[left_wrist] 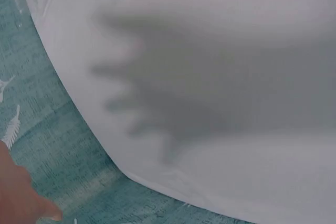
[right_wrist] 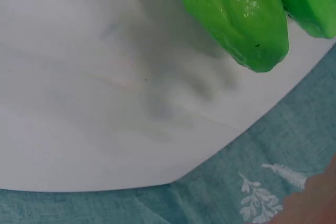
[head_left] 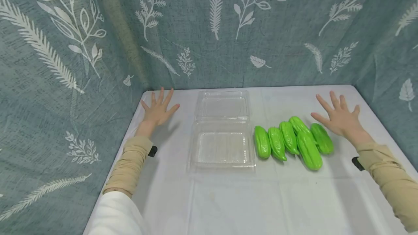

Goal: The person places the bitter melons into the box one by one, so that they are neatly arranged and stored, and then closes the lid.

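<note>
Green gourds [head_left: 294,140], five in number, lie in a row on the white table [head_left: 228,198], just right of an open clear clamshell box [head_left: 222,133]. Right hand [head_left: 339,117] is held above the table just beyond the rightmost gourd, fingers spread straight, gripping nothing. Left hand [head_left: 159,110] is placed near the table's far left corner, well apart from the box, fingers likewise splayed and empty.
</note>
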Tool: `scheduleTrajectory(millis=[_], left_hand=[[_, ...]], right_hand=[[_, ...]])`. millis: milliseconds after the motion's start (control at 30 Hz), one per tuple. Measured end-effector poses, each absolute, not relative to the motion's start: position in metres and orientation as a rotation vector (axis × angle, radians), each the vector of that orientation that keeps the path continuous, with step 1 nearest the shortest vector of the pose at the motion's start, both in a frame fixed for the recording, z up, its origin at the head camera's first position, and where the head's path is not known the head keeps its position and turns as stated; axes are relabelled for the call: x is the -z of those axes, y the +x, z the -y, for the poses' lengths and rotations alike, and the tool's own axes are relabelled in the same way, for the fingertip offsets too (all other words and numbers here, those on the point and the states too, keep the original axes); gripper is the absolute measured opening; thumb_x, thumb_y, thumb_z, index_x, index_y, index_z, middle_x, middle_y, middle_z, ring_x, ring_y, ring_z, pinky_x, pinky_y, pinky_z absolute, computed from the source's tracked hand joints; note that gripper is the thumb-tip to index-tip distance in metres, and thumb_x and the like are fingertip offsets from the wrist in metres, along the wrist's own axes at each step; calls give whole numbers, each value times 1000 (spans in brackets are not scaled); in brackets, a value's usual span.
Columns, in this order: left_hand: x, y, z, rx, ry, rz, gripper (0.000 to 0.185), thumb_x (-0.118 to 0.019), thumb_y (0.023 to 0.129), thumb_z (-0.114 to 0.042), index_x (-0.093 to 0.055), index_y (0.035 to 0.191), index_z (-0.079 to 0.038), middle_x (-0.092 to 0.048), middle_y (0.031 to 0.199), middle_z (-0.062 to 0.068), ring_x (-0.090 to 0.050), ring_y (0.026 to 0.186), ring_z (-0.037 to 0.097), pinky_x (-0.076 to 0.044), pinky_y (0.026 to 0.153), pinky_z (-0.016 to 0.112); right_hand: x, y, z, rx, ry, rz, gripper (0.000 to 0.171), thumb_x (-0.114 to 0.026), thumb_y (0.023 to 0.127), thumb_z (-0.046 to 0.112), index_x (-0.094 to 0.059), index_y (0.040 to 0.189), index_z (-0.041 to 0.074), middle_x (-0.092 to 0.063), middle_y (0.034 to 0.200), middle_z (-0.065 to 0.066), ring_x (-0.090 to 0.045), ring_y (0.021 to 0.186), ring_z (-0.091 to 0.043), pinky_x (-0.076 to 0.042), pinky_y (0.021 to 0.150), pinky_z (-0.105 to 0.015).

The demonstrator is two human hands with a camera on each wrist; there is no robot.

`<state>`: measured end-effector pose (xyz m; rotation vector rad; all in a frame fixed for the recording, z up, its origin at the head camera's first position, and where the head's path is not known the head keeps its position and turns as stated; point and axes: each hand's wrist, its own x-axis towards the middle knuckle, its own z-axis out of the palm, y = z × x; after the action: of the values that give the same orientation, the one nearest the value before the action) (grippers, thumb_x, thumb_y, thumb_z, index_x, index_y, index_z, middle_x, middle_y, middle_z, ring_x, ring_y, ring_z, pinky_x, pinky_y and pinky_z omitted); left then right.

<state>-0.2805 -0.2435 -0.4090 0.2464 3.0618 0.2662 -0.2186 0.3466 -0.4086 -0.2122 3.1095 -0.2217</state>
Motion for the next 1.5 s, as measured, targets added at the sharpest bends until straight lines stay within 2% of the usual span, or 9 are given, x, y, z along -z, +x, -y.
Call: scheduleTrajectory(millis=[233, 467, 733, 900, 1067, 1200, 1300, 1400, 1500], left_hand=[[416, -277, 235, -352, 287, -3036, 72, -17, 84, -70, 13, 141, -36, 21, 148, 3, 14, 131, 44, 7, 91, 76], [423, -271, 225, -507, 298, -2956, 70, -21, 87, -66, 9, 142, -35, 18, 148, 1, 9, 131, 48, 5, 93, 75], [424, -264, 218, -730, 316, -2857, 67, -22, 88, -64, 8, 141, -38, 17, 148, -6, 6, 132, 45, 2, 97, 72], [422, -264, 215, -883, 363, -2784, 64, -23, 88, -64, 6, 140, -41, 14, 148, -8, 3, 133, 43, -1, 99, 71], [419, -263, 210, -998, 412, -2689, 61, -30, 89, -60, 4, 138, -45, 13, 148, -10, 4, 137, 30, -2, 104, 65], [402, -252, 201, -1115, 446, -2573, 62, -35, 94, -47, 0, 143, -32, 11, 149, -2, 7, 137, 23, -2, 108, 58], [401, -251, 198, -1149, 477, -2539, 61, -36, 95, -39, -2, 144, -27, 9, 150, 1, 6, 137, 25, -2, 109, 56], [417, -258, 200, -1193, 489, -2517, 59, -36, 95, -42, -3, 143, -32, 6, 150, -3, 4, 138, 22, -4, 110, 54], [425, -260, 199, -1248, 485, -2475, 60, -37, 93, -46, -8, 144, -32, 1, 150, -5, -1, 138, 19, -7, 112, 48]], right_hand=[[415, -213, -343, 227, -215, -3058, 76, -32, 86, 63, 8, 143, 32, 12, 147, -21, 8, 129, -51, 8, 84, -80], [419, -208, -340, 318, -204, -2991, 74, -30, 88, 61, 10, 142, 30, 9, 146, -26, 6, 127, -54, 4, 84, -81], [423, -206, -338, 481, -196, -2874, 74, -29, 91, 56, 14, 142, 24, 9, 142, -33, -1, 122, -61, -5, 78, -83], [423, -207, -339, 666, -207, -2797, 74, -30, 92, 53, 16, 141, 23, 12, 143, -31, 2, 126, -55, -7, 83, -80], [425, -209, -340, 842, -263, -2740, 73, -32, 94, 46, 14, 142, 16, 11, 146, -24, 7, 131, -47, -4, 96, -72], [426, -209, -339, 932, -277, -2692, 70, -28, 96, 44, 15, 142, 13, 13, 147, -20, 5, 130, -47, -4, 99, -69], [427, -209, -338, 969, -253, -2657, 69, -26, 96, 43, 16, 141, 12, 14, 146, -20, 5, 130, -48, -5, 99, -69], [430, -208, -339, 984, -226, -2637, 69, -25, 96, 44, 16, 141, 11, 14, 146, -21, 4, 130, -48, -4, 99, -69], [433, -208, -340, 985, -203, -2628, 68, -23, 97, 43, 16, 141, 10, 13, 145, -23, 3, 129, -50, -5, 99, -69]])
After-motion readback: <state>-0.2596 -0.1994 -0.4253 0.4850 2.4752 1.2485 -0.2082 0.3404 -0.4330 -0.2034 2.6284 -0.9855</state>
